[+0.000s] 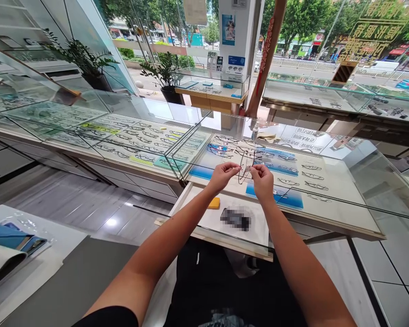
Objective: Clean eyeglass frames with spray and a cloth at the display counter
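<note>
A thin dark-rimmed pair of eyeglasses [242, 178] is held up over the glass display case [341, 200]. My left hand [225, 176] pinches one side of it between thumb and fingers. On the other side, my right hand [263, 181] is closed in a pinch too. A small pale patch shows at the right fingertips; whether it is a tag or a bit of cloth I cannot tell. Below my wrists, a drawer [194, 195] is pulled out, with a yellow item [214, 203] and a blurred dark object [236, 219] in it.
Several eyeglass frames [315, 185] lie in rows inside the case, some on blue cards [286, 200]. A small bottle [255, 131] and a beige cloth [266, 136] rest on the glass top. At left stands a grey-topped table [98, 268] with a blue bag [7, 236].
</note>
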`<state>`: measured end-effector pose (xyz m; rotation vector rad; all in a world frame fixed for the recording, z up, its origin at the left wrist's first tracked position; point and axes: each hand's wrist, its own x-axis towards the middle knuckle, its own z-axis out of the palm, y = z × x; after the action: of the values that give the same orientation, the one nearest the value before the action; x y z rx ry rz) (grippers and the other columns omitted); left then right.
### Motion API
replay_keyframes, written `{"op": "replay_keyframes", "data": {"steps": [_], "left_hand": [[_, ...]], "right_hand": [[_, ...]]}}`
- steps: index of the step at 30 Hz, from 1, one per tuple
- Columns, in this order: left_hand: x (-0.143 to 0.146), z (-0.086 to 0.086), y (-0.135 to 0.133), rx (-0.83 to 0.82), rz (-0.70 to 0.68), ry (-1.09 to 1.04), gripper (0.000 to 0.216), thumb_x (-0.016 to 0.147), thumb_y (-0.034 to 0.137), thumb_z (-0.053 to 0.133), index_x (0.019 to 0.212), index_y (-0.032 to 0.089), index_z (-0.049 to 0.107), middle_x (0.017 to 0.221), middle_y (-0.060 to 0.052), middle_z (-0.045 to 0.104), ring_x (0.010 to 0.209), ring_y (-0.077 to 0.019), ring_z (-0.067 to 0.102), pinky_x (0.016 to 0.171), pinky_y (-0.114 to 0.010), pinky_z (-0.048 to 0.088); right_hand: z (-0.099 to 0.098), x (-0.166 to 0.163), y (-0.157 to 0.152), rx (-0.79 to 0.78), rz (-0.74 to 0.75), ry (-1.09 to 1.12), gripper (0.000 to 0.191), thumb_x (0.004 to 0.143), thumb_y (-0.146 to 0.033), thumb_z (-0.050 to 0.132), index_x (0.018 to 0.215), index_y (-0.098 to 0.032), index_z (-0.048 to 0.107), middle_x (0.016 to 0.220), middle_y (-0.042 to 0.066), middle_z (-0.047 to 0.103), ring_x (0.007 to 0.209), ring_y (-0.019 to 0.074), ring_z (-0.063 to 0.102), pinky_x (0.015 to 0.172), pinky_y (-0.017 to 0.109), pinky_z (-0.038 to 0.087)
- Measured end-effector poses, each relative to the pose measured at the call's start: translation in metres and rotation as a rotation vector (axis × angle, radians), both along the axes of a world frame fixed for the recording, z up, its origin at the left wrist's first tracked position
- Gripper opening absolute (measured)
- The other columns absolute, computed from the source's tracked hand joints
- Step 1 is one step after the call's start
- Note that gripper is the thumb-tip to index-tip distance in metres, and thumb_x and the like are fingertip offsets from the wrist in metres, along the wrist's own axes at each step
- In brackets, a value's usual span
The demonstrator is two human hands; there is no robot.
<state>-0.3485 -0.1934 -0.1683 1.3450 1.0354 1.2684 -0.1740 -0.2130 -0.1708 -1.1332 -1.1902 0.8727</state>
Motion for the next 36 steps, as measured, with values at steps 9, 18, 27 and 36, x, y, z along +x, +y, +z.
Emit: {"op": "replay_keyframes", "data": {"steps": [9, 18, 27, 36], "left_hand": [[-0.003, 0.002, 0.004, 0.038, 0.143, -0.074, 0.041, 0.073, 0.053, 0.089, 0.085, 0.016, 0.077, 0.056, 0.009, 0.031, 0.055, -0.0081, 0.027, 0.055, -0.026, 0.024], [-0.008, -0.003, 0.011, -0.027, 0.223, -0.110, 0.041, 0.069, 0.052, 0.091, 0.087, 0.017, 0.078, 0.058, 0.007, 0.044, 0.054, -0.0085, 0.036, 0.052, -0.024, 0.031], [-0.012, 0.001, 0.003, 0.174, 0.298, -0.012, 0.038, 0.079, 0.052, 0.085, 0.091, 0.017, 0.077, 0.058, 0.008, 0.034, 0.055, -0.0093, 0.031, 0.054, -0.024, 0.027], [-0.003, 0.009, -0.011, 0.313, 0.252, 0.134, 0.028, 0.090, 0.045, 0.078, 0.094, 0.017, 0.077, 0.067, 0.001, 0.061, 0.058, -0.0110, 0.045, 0.055, -0.025, 0.036]], "right_hand": [[-0.002, 0.010, 0.007, -0.082, -0.255, 0.062, 0.024, 0.095, -0.047, 0.059, 0.087, -0.025, 0.053, 0.067, -0.007, 0.044, 0.059, 0.0139, 0.034, 0.058, 0.030, 0.031], [-0.005, 0.004, 0.017, -0.186, -0.289, 0.160, 0.021, 0.101, -0.041, 0.052, 0.089, -0.025, 0.049, 0.066, -0.008, 0.045, 0.057, 0.0138, 0.039, 0.057, 0.029, 0.035], [0.012, -0.022, -0.023, 0.244, -0.141, -0.282, 0.032, 0.101, -0.035, 0.050, 0.117, -0.020, 0.074, 0.071, -0.002, 0.058, 0.066, 0.0166, 0.053, 0.066, 0.028, 0.043], [0.009, -0.034, -0.034, 0.280, -0.131, -0.551, 0.046, 0.101, -0.028, 0.047, 0.138, -0.018, 0.073, 0.067, -0.002, 0.062, 0.063, 0.0178, 0.056, 0.068, 0.029, 0.042]]}}
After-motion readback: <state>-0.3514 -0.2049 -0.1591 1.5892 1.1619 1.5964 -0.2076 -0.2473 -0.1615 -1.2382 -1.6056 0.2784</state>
